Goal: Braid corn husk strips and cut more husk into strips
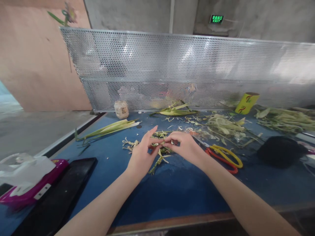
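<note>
My left hand (144, 150) and my right hand (185, 146) meet fingertip to fingertip over the middle of the blue table (157, 193). Both pinch a green and pale yellow braid of plant strips (158, 160), which looks like corn husk. Its lower end hangs out below my fingers, and the part between the fingertips is mostly hidden. Another knotted husk piece (130, 144) lies just left of my left hand. Scissors (226, 159) with one yellow and one red handle rest beside my right wrist.
Flat husk leaves (110, 127) lie at left, near a whitish roll (121, 109). Husk piles (223, 126) and a yellow tube (246, 103) stand at right, by a dark bundle (280, 152). A perforated metal screen (157, 65) borders the back. A black tray (66, 186) and magenta device (46, 178) occupy the left.
</note>
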Motion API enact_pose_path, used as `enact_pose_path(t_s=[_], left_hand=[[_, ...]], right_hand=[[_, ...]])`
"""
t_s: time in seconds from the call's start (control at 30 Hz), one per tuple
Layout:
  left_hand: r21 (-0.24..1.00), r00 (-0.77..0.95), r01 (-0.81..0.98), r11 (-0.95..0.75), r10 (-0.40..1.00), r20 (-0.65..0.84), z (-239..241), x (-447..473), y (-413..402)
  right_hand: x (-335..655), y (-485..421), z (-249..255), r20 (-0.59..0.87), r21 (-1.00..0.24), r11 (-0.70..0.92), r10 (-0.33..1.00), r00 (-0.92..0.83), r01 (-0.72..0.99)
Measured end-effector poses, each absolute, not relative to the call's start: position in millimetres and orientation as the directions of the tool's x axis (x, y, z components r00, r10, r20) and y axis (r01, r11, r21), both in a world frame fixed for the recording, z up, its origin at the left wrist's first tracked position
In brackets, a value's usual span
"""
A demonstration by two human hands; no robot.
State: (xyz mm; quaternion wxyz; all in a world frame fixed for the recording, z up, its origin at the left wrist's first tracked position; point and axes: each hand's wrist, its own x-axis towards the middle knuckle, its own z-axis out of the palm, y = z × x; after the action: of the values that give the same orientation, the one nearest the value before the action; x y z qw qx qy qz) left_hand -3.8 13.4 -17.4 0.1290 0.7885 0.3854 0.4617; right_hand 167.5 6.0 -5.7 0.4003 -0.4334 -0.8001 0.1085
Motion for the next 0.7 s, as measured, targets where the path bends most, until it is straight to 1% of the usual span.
enact_pose_path(t_s=[0.1, 0.17, 0.3, 0.5, 0.6, 0.7], left_hand=[[0.614, 0.284, 0.423, -0.666, 0.741, 0.608, -19.1, -2.8, 14.2], [0.625, 0.294, 0.4, -0.671, 0.739, 0.606, -20.3, -2.7, 14.6], [0.587, 0.306, 0.419, -0.692, 0.717, 0.627, -21.7, -3.8, 14.4], [0.501, 0.317, 0.439, -0.746, 0.65, 0.69, -22.5, -4.4, 14.8], [0.525, 0.268, 0.446, -0.725, 0.667, 0.695, -22.0, -4.0, 15.1], [0.576, 0.243, 0.405, -0.71, 0.691, 0.681, -22.0, -3.6, 15.0]], right_hand=[[167.4, 5.5, -4.7, 0.58, -0.472, 0.637, 0.745, -0.329, 0.609], [167.3, 4.9, -3.6, 0.585, -0.459, 0.641, 0.739, -0.334, 0.615], [166.7, 3.6, -1.4, 0.577, -0.474, 0.624, 0.753, -0.316, 0.621], [164.5, 2.9, -0.9, 0.611, -0.467, 0.645, 0.73, -0.308, 0.605], [165.0, 2.2, 0.7, 0.633, -0.458, 0.628, 0.727, -0.266, 0.629], [166.9, 1.1, 3.2, 0.647, -0.437, 0.61, 0.724, -0.24, 0.661]])
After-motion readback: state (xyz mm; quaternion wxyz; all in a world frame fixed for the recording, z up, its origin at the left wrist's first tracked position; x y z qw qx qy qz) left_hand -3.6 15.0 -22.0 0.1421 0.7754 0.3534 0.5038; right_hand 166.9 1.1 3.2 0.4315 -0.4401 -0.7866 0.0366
